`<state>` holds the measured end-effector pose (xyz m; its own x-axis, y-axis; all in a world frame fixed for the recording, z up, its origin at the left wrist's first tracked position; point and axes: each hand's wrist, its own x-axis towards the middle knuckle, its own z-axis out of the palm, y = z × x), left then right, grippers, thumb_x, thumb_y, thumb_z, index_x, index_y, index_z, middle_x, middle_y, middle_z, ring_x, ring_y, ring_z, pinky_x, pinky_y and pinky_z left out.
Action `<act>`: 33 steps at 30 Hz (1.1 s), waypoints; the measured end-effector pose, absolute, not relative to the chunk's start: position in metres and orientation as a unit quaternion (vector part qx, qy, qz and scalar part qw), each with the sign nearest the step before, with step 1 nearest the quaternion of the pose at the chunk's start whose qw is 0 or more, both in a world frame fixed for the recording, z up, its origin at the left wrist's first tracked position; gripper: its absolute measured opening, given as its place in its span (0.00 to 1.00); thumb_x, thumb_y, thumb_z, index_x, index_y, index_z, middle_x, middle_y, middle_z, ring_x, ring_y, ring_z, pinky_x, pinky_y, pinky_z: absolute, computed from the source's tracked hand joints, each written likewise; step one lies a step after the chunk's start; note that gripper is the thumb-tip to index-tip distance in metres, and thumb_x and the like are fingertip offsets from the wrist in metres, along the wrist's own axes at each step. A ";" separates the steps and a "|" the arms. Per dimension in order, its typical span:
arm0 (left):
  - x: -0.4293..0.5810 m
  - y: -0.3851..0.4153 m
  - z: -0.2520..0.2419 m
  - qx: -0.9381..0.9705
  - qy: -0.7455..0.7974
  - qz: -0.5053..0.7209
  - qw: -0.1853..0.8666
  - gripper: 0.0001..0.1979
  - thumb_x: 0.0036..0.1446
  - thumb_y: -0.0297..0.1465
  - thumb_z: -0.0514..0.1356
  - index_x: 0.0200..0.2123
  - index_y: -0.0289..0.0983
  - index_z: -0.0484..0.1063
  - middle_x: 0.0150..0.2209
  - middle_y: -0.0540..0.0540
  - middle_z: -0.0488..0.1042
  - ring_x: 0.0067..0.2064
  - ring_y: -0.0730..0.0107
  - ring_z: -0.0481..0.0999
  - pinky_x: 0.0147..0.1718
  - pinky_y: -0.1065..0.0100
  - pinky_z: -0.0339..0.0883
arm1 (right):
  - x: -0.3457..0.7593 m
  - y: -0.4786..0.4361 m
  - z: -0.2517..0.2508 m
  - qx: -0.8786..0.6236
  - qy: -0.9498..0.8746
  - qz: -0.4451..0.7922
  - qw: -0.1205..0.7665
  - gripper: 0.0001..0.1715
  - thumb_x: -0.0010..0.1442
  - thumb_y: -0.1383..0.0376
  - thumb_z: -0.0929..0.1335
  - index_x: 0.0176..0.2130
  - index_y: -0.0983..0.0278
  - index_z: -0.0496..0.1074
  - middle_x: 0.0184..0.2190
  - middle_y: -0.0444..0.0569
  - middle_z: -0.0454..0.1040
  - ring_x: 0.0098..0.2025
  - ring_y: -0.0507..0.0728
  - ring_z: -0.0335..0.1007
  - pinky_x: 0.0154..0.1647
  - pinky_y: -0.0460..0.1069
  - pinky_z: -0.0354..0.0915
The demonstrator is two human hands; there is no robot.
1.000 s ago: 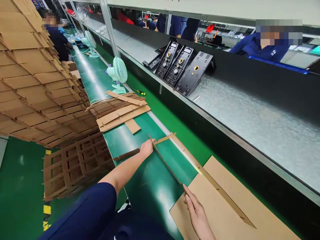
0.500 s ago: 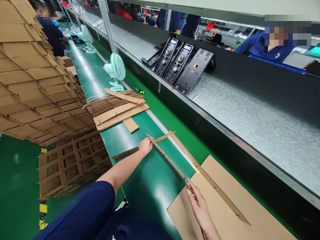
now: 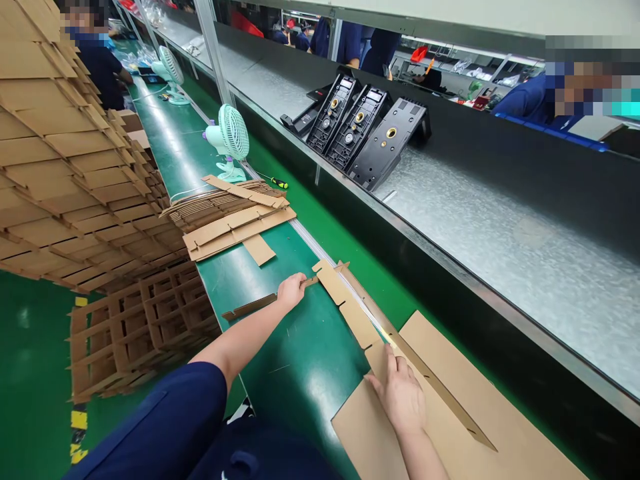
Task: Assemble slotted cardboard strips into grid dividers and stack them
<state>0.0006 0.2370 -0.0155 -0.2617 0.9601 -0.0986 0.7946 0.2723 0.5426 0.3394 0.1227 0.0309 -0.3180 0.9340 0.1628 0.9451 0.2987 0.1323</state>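
My left hand is closed round a narrow slotted cardboard strip that stands on edge across the green bench. A second notched cardboard strip runs from the first strip's far end toward me, its broad face showing. My right hand grips the near end of this second strip, thumb on the left edge and fingers on the right. Just beyond it, a third slotted strip stands on edge along the bench. Flat cardboard sheets lie under my right hand.
Further up the green bench lies a pile of cardboard strips, with a mint fan behind it. Black molded parts rest on the raised conveyor. Stacked cardboard dividers rise at left. Co-workers sit beyond.
The second strip has tilted from edge-on to broad face showing, moving right. My left hand has shifted from its end onto the cross strip. My right hand has turned palm down over the near end.
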 end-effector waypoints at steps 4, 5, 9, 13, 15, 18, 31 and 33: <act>0.000 0.238 -0.019 0.567 0.768 0.206 0.216 0.17 0.62 0.29 0.52 0.54 0.43 0.63 0.46 0.48 0.75 0.47 0.67 0.74 0.43 0.67 0.67 | 0.338 0.124 0.031 -0.565 -0.810 -0.143 0.056 0.38 0.63 0.44 0.56 0.60 0.67 0.60 0.33 0.53 0.70 0.34 0.60 0.68 0.33 0.52 0.62; 0.000 0.238 -0.020 0.566 0.767 0.209 0.218 0.21 0.61 0.29 0.52 0.58 0.44 0.59 0.46 0.48 0.75 0.47 0.67 0.74 0.42 0.67 0.67 | 0.338 0.123 0.031 -0.558 -0.813 -0.152 0.066 0.39 0.62 0.43 0.56 0.60 0.67 0.60 0.32 0.53 0.70 0.34 0.59 0.67 0.33 0.52 0.62; 0.001 0.237 -0.016 0.583 0.758 0.204 0.209 0.35 0.61 0.27 0.51 0.67 0.49 0.38 0.49 0.50 0.72 0.47 0.69 0.73 0.41 0.69 0.67 | 0.338 0.118 0.033 -0.519 -0.826 -0.195 0.101 0.42 0.60 0.41 0.58 0.60 0.67 0.62 0.30 0.51 0.70 0.32 0.58 0.66 0.34 0.51 0.61; 0.005 0.237 -0.012 0.631 0.748 0.124 0.166 0.38 0.62 0.25 0.49 0.67 0.55 0.30 0.47 0.49 0.71 0.47 0.68 0.72 0.39 0.70 0.66 | 0.338 0.114 0.042 -0.486 -0.830 -0.240 0.129 0.38 0.61 0.43 0.60 0.56 0.67 0.66 0.26 0.48 0.69 0.29 0.55 0.65 0.33 0.50 0.59; 0.007 0.237 -0.010 0.651 0.741 0.082 0.144 0.41 0.61 0.23 0.50 0.66 0.56 0.28 0.44 0.49 0.70 0.46 0.66 0.72 0.38 0.70 0.65 | 0.339 0.113 0.047 -0.469 -0.834 -0.252 0.144 0.33 0.62 0.46 0.61 0.55 0.66 0.68 0.25 0.46 0.68 0.28 0.53 0.63 0.32 0.50 0.58; 0.009 0.239 -0.007 0.673 0.727 0.044 0.127 0.44 0.58 0.21 0.50 0.66 0.55 0.26 0.42 0.48 0.69 0.44 0.66 0.72 0.39 0.71 0.65 | 0.342 0.112 0.051 -0.451 -0.843 -0.248 0.157 0.25 0.64 0.52 0.63 0.53 0.63 0.70 0.23 0.44 0.67 0.26 0.52 0.62 0.32 0.49 0.57; 0.002 0.244 -0.006 0.688 0.707 0.041 0.156 0.42 0.55 0.20 0.51 0.66 0.55 0.37 0.45 0.46 0.68 0.43 0.64 0.74 0.42 0.68 0.67 | 0.345 0.105 0.039 -0.478 -0.867 -0.107 0.092 0.20 0.67 0.56 0.60 0.56 0.52 0.69 0.22 0.43 0.67 0.26 0.51 0.64 0.32 0.47 0.59; 0.001 0.245 -0.007 0.683 0.711 0.043 0.165 0.39 0.55 0.20 0.51 0.66 0.53 0.42 0.46 0.45 0.68 0.43 0.62 0.75 0.42 0.66 0.67 | 0.346 0.107 0.037 -0.491 -0.860 -0.104 0.095 0.20 0.67 0.56 0.60 0.55 0.53 0.70 0.22 0.43 0.67 0.27 0.51 0.65 0.32 0.47 0.59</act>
<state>0.0014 0.2446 -0.0070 -0.0140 0.9843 -0.1757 0.9562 0.0646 0.2856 0.3456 0.1070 0.0373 -0.4993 0.8248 0.2653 0.8642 0.4959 0.0849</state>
